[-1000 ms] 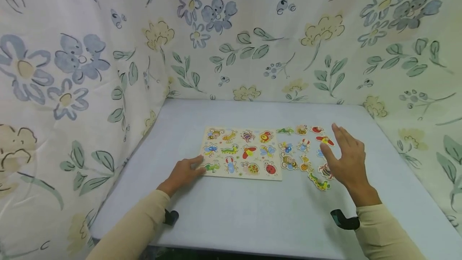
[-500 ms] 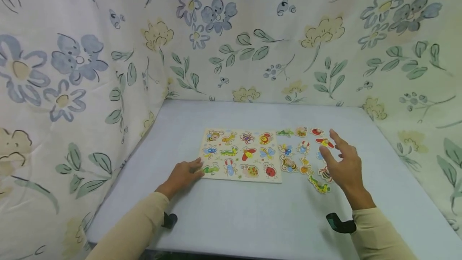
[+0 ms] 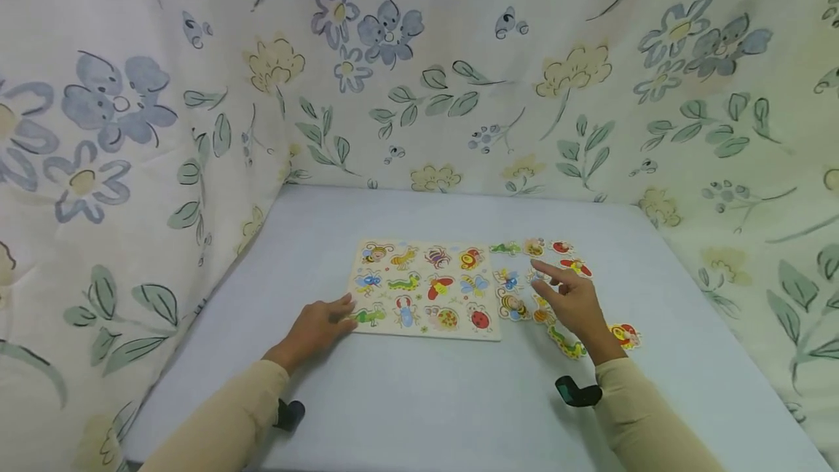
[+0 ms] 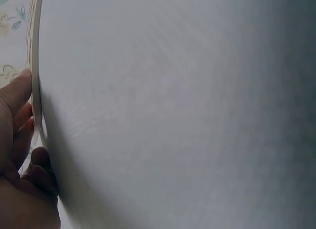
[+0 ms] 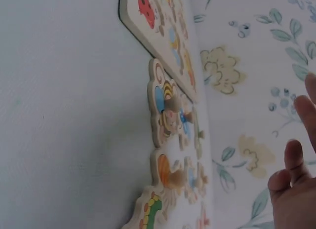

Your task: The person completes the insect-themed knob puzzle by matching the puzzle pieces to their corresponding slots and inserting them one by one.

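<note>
A wooden puzzle board printed with several insects lies flat on the table. My left hand rests at its lower left corner, thumb and fingertips touching the edge; the left wrist view shows lower fingers curled against the tabletop. To the board's right lie loose insect pieces with wooden knobs, among them a bee piece, a green caterpillar piece and a red-winged piece. My right hand hovers over them, fingers loosely bent, with nothing visible in its grasp. It partly hides the beetle and wasp pieces.
A white cloth covers the table. Floral curtains hang behind it and at both sides. A red-and-yellow piece lies apart beside the right wrist. Black camera mounts show near both wrists.
My right hand has moved left over the pieces, and its fingers have bent a little more. The red-and-yellow piece beside the wrist has come into sight. My left hand stays at the board's corner.
</note>
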A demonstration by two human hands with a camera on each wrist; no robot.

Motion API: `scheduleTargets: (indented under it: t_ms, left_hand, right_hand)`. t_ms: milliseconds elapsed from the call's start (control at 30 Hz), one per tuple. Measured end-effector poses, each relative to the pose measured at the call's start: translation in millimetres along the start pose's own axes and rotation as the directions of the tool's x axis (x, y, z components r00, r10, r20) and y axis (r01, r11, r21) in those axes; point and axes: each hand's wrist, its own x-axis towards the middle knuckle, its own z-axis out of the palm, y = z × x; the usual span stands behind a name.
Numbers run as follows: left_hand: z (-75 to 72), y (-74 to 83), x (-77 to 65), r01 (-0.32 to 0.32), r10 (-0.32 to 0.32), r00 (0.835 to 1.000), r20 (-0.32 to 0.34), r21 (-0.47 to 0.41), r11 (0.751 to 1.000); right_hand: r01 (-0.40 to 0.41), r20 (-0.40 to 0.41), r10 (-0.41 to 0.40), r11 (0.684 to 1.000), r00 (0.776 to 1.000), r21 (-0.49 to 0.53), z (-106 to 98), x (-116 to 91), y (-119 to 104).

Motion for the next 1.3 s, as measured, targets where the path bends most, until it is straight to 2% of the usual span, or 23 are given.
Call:
scheduleTargets:
  t_ms: [133, 200, 300, 400, 467, 633, 800, 1067, 1167, 1300]
  left_hand:
    - [-0.4, -0.2, 0.4, 0.006, -0.006, 1.0, 0.004, 0.0, 1.0]
    - [-0.1, 0.0, 0.3, 0.018, -0.018, 1.0, 0.004, -0.002, 1.0]
    - [0.8, -1.0, -0.1, 0.026, -0.026, 1.0, 0.008, -0.002, 1.0]
    - [1.0, -2.3, 0.3, 0.033, -0.033, 0.999, 0.01, 0.006, 0.999]
    - [1.4, -2.7, 0.3, 0.032, -0.032, 0.999, 0.007, 0.014, 0.999]
    - [3.0, -4.1, -1.0, 0.027, -0.027, 1.0, 0.001, 0.024, 0.999]
    - [3.2, -3.7, -0.4, 0.007, -0.007, 1.0, -0.007, 0.018, 1.0]
    - [4.0, -2.3, -0.8, 0.02, -0.02, 1.0, -0.02, 0.015, 1.0]
    - [4.1, -2.3, -1.6, 0.013, -0.013, 1.0, -0.016, 0.013, 1.0]
    - [4.2, -1.8, -1.8, 0.008, -0.008, 1.0, -0.014, 0.011, 1.0]
  right_hand:
    - [-0.039, 0.159, 0.046, 0.998, 0.986, -0.05, 9.9, 8.7, 11.0]
    - [-0.035, 0.232, 0.056, 0.995, 0.971, -0.092, 13.0, 12.8, 16.3]
    - [-0.074, 0.327, 0.114, 0.989, 0.938, -0.13, 17.3, 17.7, 23.6]
    - [-0.113, 0.395, 0.167, 0.981, 0.903, -0.156, 21.4, 21.0, 28.1]
    - [-0.131, 0.406, 0.193, 0.976, 0.893, -0.176, 24.1, 21.3, 28.9]
    - [-0.092, 0.398, 0.175, 0.971, 0.901, -0.219, 29.9, 20.4, 30.9]
    - [-0.006, 0.403, 0.105, 0.971, 0.909, -0.241, 32.9, 22.4, 34.6]
    - [0.083, 0.405, 0.034, 0.96, 0.914, -0.269, 30.1, 21.0, 33.8]
    - [0.099, 0.376, 0.009, 0.958, 0.926, -0.268, 26.5, 21.8, 28.9]
    - [0.105, 0.292, -0.035, 0.968, 0.956, -0.228, 22.8, 27.3, 20.0]
